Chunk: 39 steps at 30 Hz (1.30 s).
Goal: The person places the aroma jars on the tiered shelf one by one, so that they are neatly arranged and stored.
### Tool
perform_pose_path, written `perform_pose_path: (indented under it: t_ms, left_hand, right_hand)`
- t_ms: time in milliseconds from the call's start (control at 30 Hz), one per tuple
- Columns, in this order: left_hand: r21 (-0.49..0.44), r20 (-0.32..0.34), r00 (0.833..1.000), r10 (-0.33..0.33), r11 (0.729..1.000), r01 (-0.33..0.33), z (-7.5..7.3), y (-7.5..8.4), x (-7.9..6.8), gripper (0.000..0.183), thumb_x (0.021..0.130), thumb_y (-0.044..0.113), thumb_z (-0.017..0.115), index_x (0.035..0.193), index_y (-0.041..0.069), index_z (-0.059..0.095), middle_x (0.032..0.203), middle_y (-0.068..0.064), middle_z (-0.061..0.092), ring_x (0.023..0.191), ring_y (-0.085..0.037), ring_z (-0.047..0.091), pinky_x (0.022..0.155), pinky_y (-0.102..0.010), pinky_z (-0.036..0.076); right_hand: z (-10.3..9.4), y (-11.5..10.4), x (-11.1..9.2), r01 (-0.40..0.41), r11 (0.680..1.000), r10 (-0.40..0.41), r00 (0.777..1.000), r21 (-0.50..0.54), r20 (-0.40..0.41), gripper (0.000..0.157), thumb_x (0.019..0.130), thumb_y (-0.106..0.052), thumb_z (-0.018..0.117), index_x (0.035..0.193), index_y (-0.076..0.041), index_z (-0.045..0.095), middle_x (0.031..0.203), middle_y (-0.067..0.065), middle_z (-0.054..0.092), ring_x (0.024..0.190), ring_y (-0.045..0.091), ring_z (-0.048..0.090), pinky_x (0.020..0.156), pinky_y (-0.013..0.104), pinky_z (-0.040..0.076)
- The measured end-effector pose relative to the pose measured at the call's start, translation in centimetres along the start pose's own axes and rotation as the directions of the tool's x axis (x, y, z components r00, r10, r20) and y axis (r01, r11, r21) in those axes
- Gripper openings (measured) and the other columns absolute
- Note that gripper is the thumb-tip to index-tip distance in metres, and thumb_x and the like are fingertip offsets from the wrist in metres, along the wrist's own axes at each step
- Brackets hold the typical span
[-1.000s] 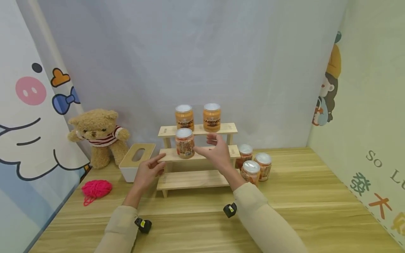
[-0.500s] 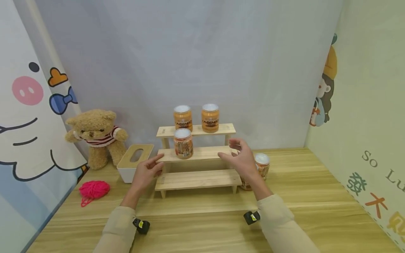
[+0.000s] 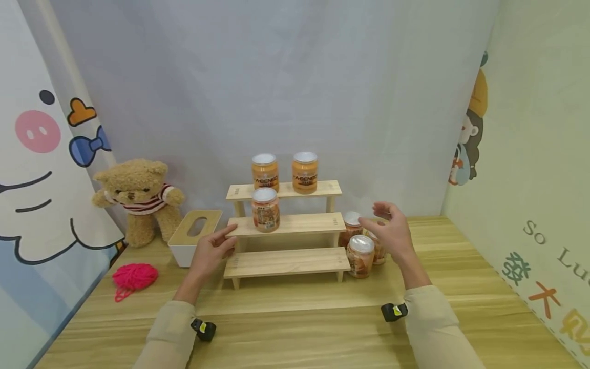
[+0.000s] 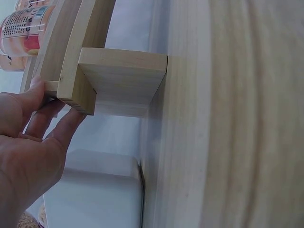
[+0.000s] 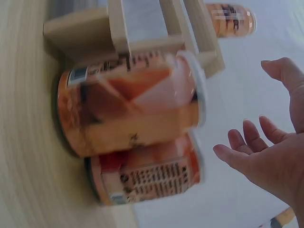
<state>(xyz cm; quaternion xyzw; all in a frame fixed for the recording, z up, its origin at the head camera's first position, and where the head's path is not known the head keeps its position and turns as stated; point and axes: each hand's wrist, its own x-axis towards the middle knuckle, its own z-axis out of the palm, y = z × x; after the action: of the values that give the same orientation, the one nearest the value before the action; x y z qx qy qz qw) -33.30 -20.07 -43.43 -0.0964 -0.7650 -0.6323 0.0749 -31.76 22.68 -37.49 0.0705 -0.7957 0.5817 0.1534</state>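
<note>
Fingers of the left hand (image 3: 209,252) lie straight against the left end of the stepped wooden rack (image 3: 288,224), steadying it, while the right hand (image 3: 392,233) hovers spread above the table jars (image 3: 360,255), probably best gripped squarely from above.

Teddy bear (image 3: 138,197) in striped shirt at left rear of table (image 3: 295,318); white tissue box (image 3: 192,245) (wooden lid) beside it; pink yarn (image 3: 134,277) in front.
</note>
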Motion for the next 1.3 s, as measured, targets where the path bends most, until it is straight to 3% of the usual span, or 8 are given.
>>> perform_pose_path:
  t_ms: [200,300,600,800,1067,1300]
  left_hand:
    - [0.003,-0.009,1.000,0.005,1.000,-0.005,-0.4,-0.1,-0.2,0.045,0.100,0.012,0.063,0.143,0.002,0.055,0.098,-0.004,0.070,0.085,-0.016,0.063,0.075,-0.025,0.055]
    - [-0.002,-0.010,1.000,0.005,1.000,-0.005,-0.4,-0.2,-0.3,0.045,0.100,0.011,0.063,0.143,0.001,0.054,0.096,-0.003,0.070,0.084,-0.017,0.064,0.075,-0.026,0.056]
    - [0.001,0.001,1.000,-0.009,1.000,0.009,-0.3,-0.4,0.0,0.045,0.101,0.013,0.062,0.145,0.005,0.054,0.108,-0.016,0.069,0.090,-0.016,0.065,0.081,-0.029,0.057]
    - [0.012,-0.002,1.000,-0.004,1.000,0.004,-0.3,-0.3,0.1,0.046,0.101,0.015,0.063,0.145,0.005,0.054,0.109,-0.015,0.070,0.096,-0.020,0.066,0.084,-0.030,0.057]
    - [0.003,0.004,1.000,-0.011,1.000,0.011,-0.1,-0.2,0.2,0.044,0.101,0.013,0.063,0.144,0.007,0.055,0.108,-0.014,0.070,0.098,-0.023,0.066,0.083,-0.028,0.057]
    - [-0.004,0.001,1.000,-0.007,1.000,0.007,-0.2,-0.2,0.2,0.044,0.101,0.013,0.063,0.144,0.005,0.055,0.106,-0.010,0.071,0.100,-0.025,0.066,0.084,-0.028,0.057]
  right_hand:
    - [-1.1,2.2,0.6,-0.040,0.999,0.040,0.999,-0.030,0.000,0.071,0.090,-0.025,0.077,0.143,0.006,0.041,0.141,0.022,0.046,0.134,0.040,0.040,0.114,0.050,0.032]
    - [-1.6,2.9,0.7,-0.051,0.997,0.051,0.999,-0.051,-0.002,0.072,0.091,-0.024,0.076,0.144,0.007,0.040,0.142,0.024,0.045,0.135,0.041,0.038,0.115,0.051,0.030]
    - [-2.2,4.4,0.8,-0.125,0.989,0.128,0.991,-0.083,0.036,0.077,0.088,-0.022,0.077,0.145,0.011,0.037,0.146,0.029,0.041,0.137,0.042,0.036,0.113,0.052,0.033]
    - [-2.1,5.0,1.0,-0.140,0.986,0.144,0.989,-0.091,0.043,0.076,0.088,-0.019,0.077,0.145,0.013,0.036,0.146,0.031,0.041,0.135,0.042,0.038,0.110,0.049,0.036]
    - [-2.5,5.4,0.9,-0.137,0.975,0.140,0.990,-0.173,0.009,0.068,0.093,-0.021,0.073,0.140,0.016,0.040,0.137,0.034,0.046,0.124,0.042,0.047,0.101,0.047,0.044]
    - [-2.3,6.0,1.0,-0.108,0.962,0.115,0.993,-0.250,0.011,0.070,0.090,-0.020,0.076,0.139,0.016,0.041,0.134,0.034,0.048,0.117,0.044,0.053,0.097,0.049,0.048]
